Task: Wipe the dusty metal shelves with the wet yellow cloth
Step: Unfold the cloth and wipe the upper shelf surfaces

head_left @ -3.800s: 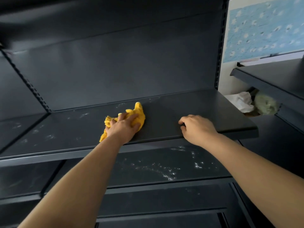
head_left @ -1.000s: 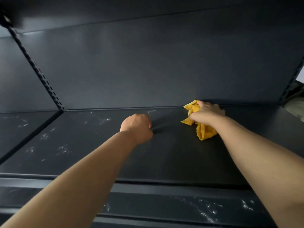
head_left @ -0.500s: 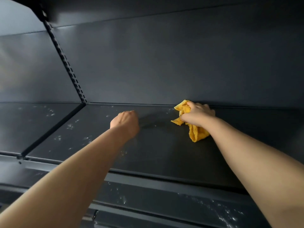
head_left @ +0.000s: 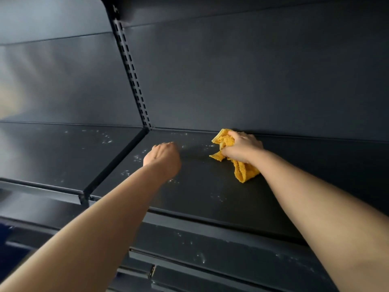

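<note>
Head camera: a person's right hand (head_left: 242, 147) grips a bunched yellow cloth (head_left: 245, 171) and presses it onto the dark metal shelf (head_left: 210, 199), close to the back panel (head_left: 252, 81); a tail of the cloth trails out beneath the wrist; the left hand (head_left: 163, 158), apart from the cloth on its left, rests on the same shelf with fingers curled into a fist, nothing visible in it; pale dust specks dot the shelf around this hand; a slotted upright (head_left: 132, 76) rises beyond it; further left a neighbouring shelf (head_left: 52, 152) is likewise speckled; below both forearms, a lower shelf (head_left: 231, 256) shows dust too.
</note>
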